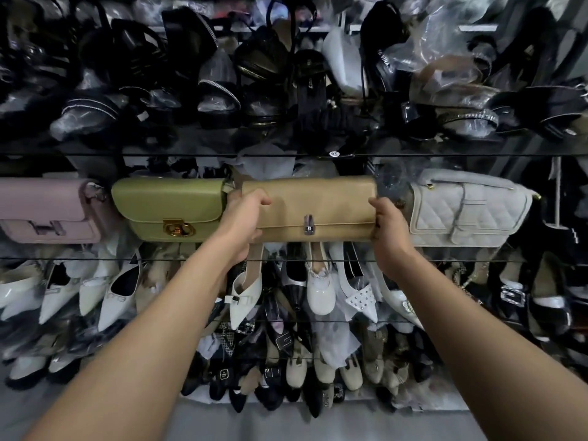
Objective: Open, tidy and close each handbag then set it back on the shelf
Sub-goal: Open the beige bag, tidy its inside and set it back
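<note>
Two hands grip a long tan handbag by its ends, mid-frame, level with a row of bags.

From the lower corners two bare forearms reach up: the left hand has its fingers curled round the handbag at its left end, and the right hand is clamped on the right end. The handbag is flat, wide and closed, its front flap fastened by a small silver clasp at the lower middle. Whether it rests on the shelf cannot be told. Pale shoes crowd the lower middle beneath it. A green bag sits just left of it, a pink bag at the left edge, and a white quilted bag to the right. Dark shoes fill the top of the frame.
</note>
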